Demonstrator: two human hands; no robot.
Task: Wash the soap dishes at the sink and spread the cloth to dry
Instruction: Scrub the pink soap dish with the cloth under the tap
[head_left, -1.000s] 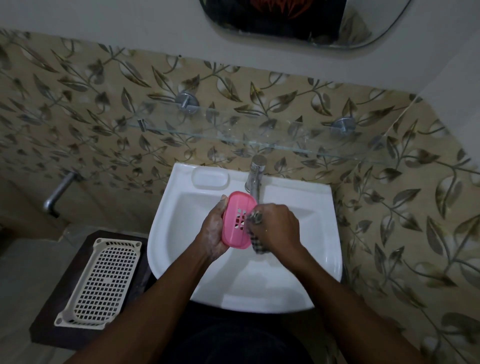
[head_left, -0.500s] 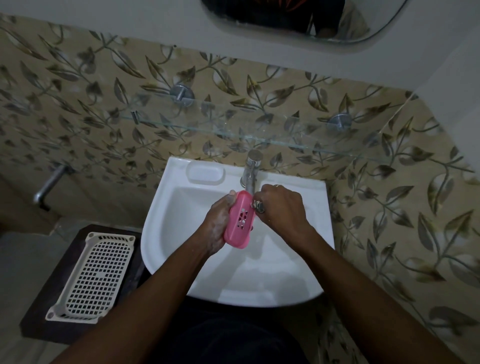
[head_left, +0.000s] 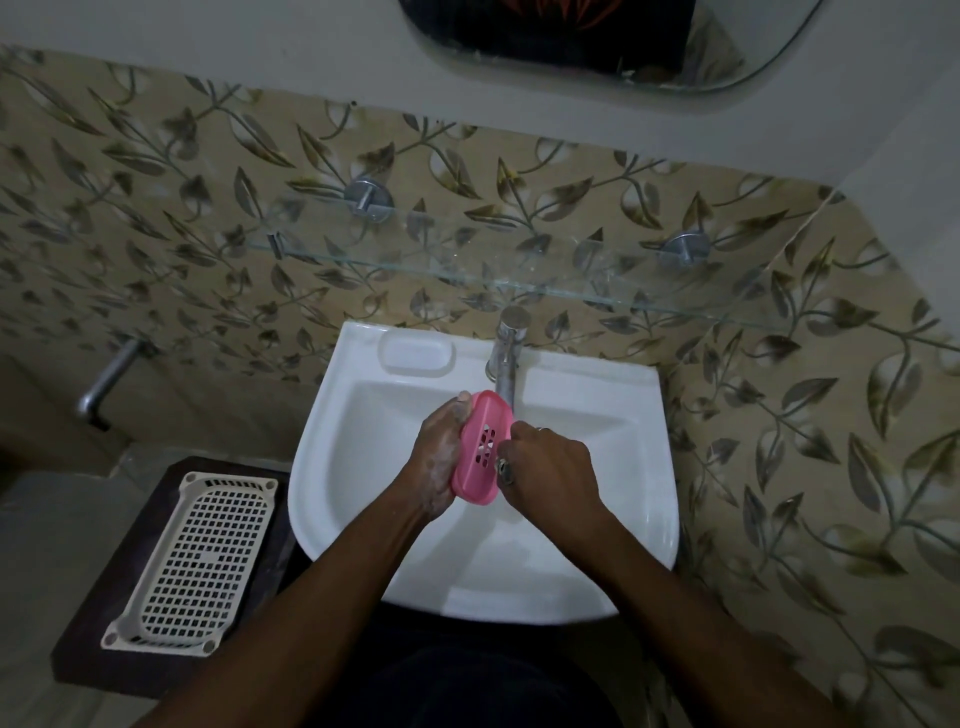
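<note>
A pink soap dish (head_left: 482, 448) with drain holes is held over the white sink (head_left: 613, 431), just below the metal tap (head_left: 506, 353). My left hand (head_left: 439, 457), flecked with soap suds, grips the dish from its left side. My right hand (head_left: 548, 470) is curled against the dish's right edge and holds a bunched checked cloth (head_left: 503, 470), of which only a small bit shows between the fingers. The dish stands tilted on edge, its underside facing me.
A white plastic mesh tray (head_left: 200, 561) lies on a dark stand (head_left: 104, 649) left of the sink. A glass shelf (head_left: 467, 270) runs along the tiled wall above the tap. A metal pipe (head_left: 106, 382) sticks out at the left. The sink's moulded soap recess (head_left: 418, 353) sits behind.
The dish has turned more on edge and my right hand slid from the top of its face down along the right side. The hanging cloth end is now hidden in my fist.
</note>
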